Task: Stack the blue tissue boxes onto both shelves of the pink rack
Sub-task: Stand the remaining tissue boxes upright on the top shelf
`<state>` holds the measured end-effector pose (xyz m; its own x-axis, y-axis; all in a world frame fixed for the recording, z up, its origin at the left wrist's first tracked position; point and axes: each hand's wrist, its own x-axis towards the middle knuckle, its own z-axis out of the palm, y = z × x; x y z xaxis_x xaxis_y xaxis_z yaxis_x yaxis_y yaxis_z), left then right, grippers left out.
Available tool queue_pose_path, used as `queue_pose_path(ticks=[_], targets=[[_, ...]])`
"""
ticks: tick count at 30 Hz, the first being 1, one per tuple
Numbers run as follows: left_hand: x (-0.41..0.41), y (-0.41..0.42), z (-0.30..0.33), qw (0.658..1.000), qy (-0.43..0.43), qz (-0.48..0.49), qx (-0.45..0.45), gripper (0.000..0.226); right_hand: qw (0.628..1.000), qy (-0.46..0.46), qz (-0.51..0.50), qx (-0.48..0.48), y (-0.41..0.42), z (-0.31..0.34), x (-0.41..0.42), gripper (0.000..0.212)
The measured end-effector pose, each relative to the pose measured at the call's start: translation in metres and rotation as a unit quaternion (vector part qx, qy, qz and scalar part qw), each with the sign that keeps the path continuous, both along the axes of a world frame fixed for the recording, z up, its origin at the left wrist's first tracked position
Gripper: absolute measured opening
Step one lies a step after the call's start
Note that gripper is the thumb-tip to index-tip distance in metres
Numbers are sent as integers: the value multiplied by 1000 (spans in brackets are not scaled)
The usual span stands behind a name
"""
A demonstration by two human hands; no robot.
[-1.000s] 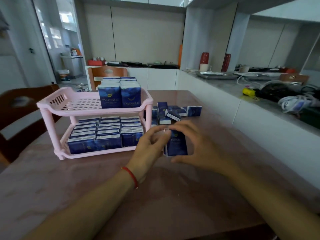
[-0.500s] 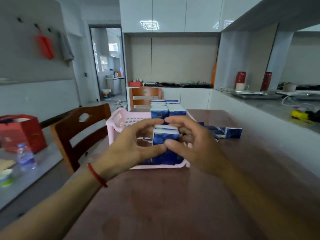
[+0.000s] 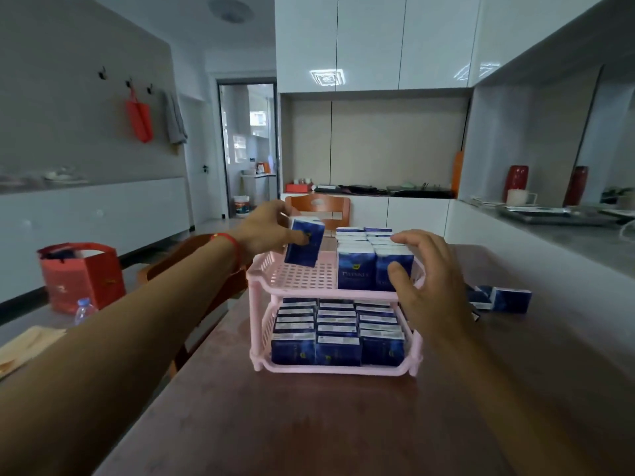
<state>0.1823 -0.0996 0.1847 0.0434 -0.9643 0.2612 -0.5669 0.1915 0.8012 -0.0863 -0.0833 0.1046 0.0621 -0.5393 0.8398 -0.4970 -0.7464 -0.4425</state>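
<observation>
Just above centre frame, the left hand [image 3: 264,231] pinches one glossy blue tissue box [image 3: 305,246], tilted, over the bare perforated floor of the pink rack's [image 3: 295,293] upper shelf. Right of it, upright boxes [image 3: 374,266] with white tops fill that shelf's right half. The right hand [image 3: 424,280] is spread with fingers relaxed, touching those upright boxes at their right side. Below, the lower shelf [image 3: 338,368] is packed with three neat rows of rectangular boxes. The moulded plastic rack stands on a smooth brownish table [image 3: 326,424]. At the right edge of the middle band, loose boxes [image 3: 501,298] lie on the table.
</observation>
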Motion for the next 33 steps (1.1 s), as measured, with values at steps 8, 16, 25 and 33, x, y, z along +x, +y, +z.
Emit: queue_pose_path(ticks=[8, 16, 25, 33], targets=[[-9, -49, -6, 997, -1, -12, 79, 49, 993, -79, 23, 85, -33, 12, -5, 26], [-9, -55, -14, 996, 0, -15, 91, 55, 992, -32, 56, 104, -44, 8, -4, 29], [-12, -53, -12, 987, -140, -22, 78, 68, 992, -14, 65, 110, -50, 3, -5, 36], [-16, -54, -15, 989, -116, -36, 81, 65, 991, -14, 76, 108, -51, 2, -7, 22]])
